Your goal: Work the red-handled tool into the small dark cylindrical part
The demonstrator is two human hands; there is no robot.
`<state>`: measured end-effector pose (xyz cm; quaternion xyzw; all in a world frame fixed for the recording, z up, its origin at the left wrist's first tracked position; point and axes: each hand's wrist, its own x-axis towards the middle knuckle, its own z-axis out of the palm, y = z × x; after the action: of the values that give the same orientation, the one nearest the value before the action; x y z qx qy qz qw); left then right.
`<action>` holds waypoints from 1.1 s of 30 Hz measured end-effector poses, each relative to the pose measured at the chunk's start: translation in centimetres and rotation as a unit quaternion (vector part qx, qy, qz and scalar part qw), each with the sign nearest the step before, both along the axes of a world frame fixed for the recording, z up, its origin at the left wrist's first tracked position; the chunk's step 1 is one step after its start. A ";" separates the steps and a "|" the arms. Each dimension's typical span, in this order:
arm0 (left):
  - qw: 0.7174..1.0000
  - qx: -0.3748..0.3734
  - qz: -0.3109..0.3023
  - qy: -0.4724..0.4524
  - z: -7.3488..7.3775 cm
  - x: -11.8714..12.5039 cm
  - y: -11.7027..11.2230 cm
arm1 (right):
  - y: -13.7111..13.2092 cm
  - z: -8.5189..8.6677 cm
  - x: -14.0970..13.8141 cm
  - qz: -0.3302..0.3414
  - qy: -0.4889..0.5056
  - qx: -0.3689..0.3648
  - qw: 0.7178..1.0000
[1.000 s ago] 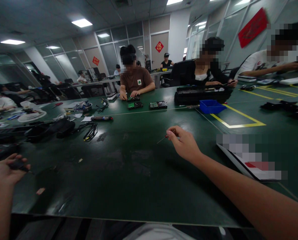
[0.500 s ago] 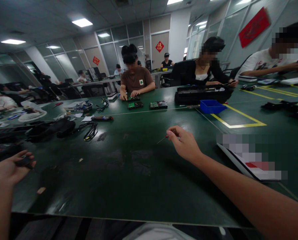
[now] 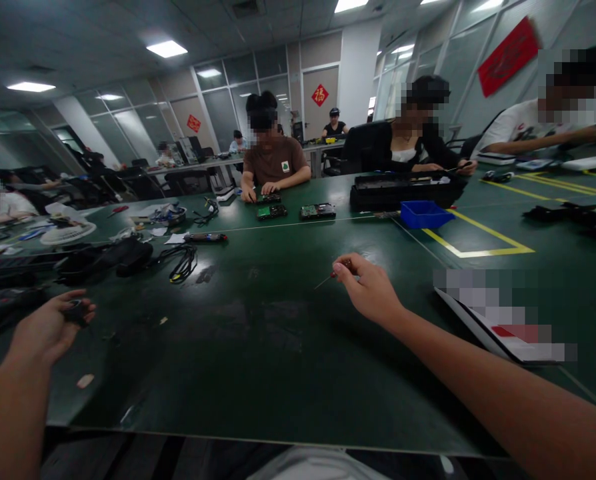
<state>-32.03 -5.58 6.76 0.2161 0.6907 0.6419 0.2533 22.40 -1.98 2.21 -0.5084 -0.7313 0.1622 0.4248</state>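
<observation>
Over the left part of the green table point(image 3: 238, 373), my left hand point(image 3: 48, 328) is closed around a small black object point(image 3: 75, 311), whose kind I cannot make out. Farther right, my right hand point(image 3: 371, 287) grips a thin screwdriver point(image 3: 324, 281) by its reddish handle, mostly covered by the fingers. Its slender shaft points left and slightly down, above the table surface. The two hands are far apart.
Coiled black cables point(image 3: 183, 263) and black parts point(image 3: 105, 259) lie at the left. Across the table, a person handles circuit-board devices point(image 3: 272, 211). A blue bin point(image 3: 425, 214) stands beside a long black unit point(image 3: 403, 191). A white-topped flat item point(image 3: 503, 327) rests right.
My left hand has moved right and slightly up with the small black object. My right hand and the screwdriver have stayed almost in place.
</observation>
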 end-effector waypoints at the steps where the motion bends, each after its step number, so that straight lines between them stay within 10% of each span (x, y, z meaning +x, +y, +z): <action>1: 1.000 -0.005 -0.008 -0.014 0.2 0.9 0.3 | 0.0 0.0 0.0 0.001 -0.001 -0.004 1.000; 17: 0.903 0.110 -0.407 -0.080 3.7 24.1 4.4 | 0.0 -0.7 0.3 0.034 0.021 -0.028 0.999; 25: 0.820 0.067 -0.559 0.105 -2.1 32.2 5.9 | -0.4 0.1 -0.1 0.043 -0.019 -0.031 0.998; 33: 0.782 0.029 -0.552 0.286 -6.5 33.1 6.9 | -0.6 -0.3 0.1 0.046 0.076 -0.011 0.996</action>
<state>1.06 1.29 0.31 0.7416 0.4749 0.3206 0.3488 22.55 -2.59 1.95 -0.4653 -0.7175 0.2282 0.4655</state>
